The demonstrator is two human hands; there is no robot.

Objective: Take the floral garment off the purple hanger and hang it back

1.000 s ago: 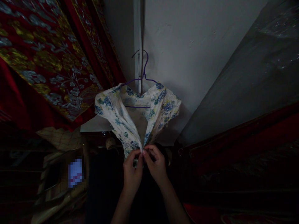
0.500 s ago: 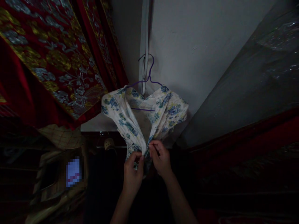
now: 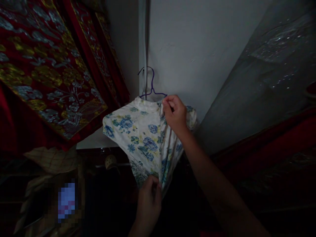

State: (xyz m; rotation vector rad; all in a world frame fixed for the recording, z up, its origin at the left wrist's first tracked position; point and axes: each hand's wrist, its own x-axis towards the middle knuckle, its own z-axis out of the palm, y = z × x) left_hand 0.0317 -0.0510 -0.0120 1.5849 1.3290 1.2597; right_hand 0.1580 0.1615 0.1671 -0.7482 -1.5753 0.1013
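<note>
A white dress with blue, green and yellow flowers hangs by its short-sleeved shoulders on a thin purple hanger. Its opening is drawn together along a vertical line, seemingly a zip, from the neck downward. At the collar, the fingers of my right hand are pinched on the upper end of that line; a zip pull, if there, is hidden. Lower down, my left hand grips the cloth beside the same line. The dress's lower part fades into darkness.
Red cloth with gold and silver embroidery hangs at left. A pale strip runs down the wall behind the hanger. Clear plastic sheeting covers things at right. A lit, blurred-out screen lies lower left.
My right hand has moved up from the lower front to the collar, and the V-shaped opening has closed. My left hand stays low, holding the cloth.
</note>
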